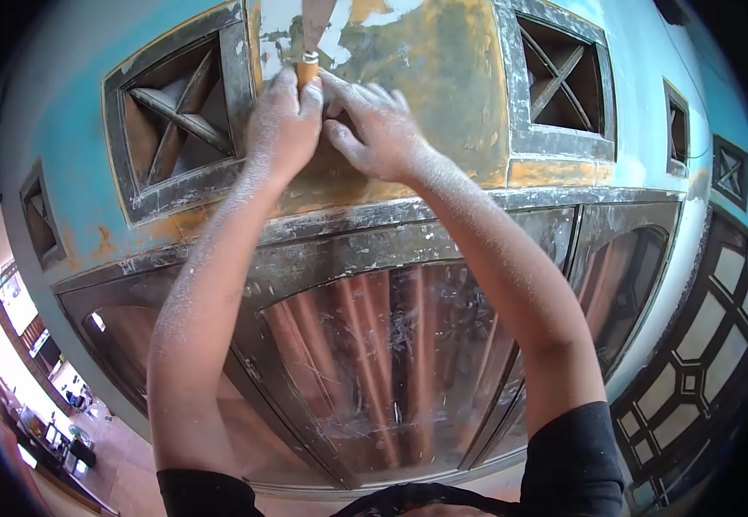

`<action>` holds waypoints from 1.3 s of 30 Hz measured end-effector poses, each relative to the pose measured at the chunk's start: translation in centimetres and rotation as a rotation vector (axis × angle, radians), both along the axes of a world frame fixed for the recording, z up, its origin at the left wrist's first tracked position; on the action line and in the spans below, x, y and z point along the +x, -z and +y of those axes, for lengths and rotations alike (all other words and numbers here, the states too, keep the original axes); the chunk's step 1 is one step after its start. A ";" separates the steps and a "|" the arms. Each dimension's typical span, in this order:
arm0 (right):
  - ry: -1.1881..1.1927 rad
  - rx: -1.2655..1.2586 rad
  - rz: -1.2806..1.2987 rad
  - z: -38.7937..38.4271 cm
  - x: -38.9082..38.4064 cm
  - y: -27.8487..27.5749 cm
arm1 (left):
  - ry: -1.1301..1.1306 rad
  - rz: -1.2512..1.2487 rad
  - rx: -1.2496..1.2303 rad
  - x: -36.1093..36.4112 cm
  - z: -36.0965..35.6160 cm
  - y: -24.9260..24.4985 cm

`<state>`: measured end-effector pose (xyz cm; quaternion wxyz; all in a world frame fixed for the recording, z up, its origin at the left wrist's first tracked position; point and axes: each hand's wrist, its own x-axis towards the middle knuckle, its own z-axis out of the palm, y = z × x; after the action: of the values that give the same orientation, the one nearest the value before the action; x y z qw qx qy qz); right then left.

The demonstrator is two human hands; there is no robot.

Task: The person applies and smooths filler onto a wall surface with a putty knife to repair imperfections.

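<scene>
Held upright against the wall above the window is a putty knife (308, 71), its wooden handle in my left hand (283, 121) and its metal blade pointing up out of the frame. My left fingers are closed around the handle. Close beside it, my right hand (378, 129) has its fingers apart, the index fingertip right at the handle and the thumb pointing toward my left hand. White dust covers both hands and forearms. Behind them, the wall patch (443, 77) is mottled ochre and grey, with white filler (281, 17) near the blade.
Framed vents with crossed bars, a left vent (176, 116) and a right vent (563, 77), flank the patch. Below runs a dark-framed glass window (391, 345) with pinkish curtains behind it. A dark panelled door (692, 345) stands at right; a bright opening (12, 310) lies at left.
</scene>
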<state>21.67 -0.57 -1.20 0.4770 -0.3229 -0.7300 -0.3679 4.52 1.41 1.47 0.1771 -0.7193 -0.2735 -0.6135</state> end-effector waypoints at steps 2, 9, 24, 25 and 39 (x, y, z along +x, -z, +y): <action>0.285 0.204 -0.121 -0.3 2.1 -1.5 | -0.126 0.021 0.169 -1.5 0.1 -1.5; 0.396 0.448 0.082 1.5 11.0 -3.6 | -0.764 0.325 -0.034 -4.5 0.0 -3.7; 0.403 0.469 0.102 1.8 11.7 -3.2 | -0.817 0.197 0.061 1.2 -1.7 -12.2; 0.404 0.467 0.102 1.9 11.7 -3.2 | -0.781 0.145 0.049 0.7 -1.4 -13.1; 0.401 0.453 0.141 1.5 11.1 -3.0 | -0.747 0.114 0.024 1.0 -1.1 -14.9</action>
<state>32.79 0.92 1.82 0.5042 -0.3706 -0.5162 -0.5848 5.47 0.33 16.35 0.4121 -0.6009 -0.4995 -0.4687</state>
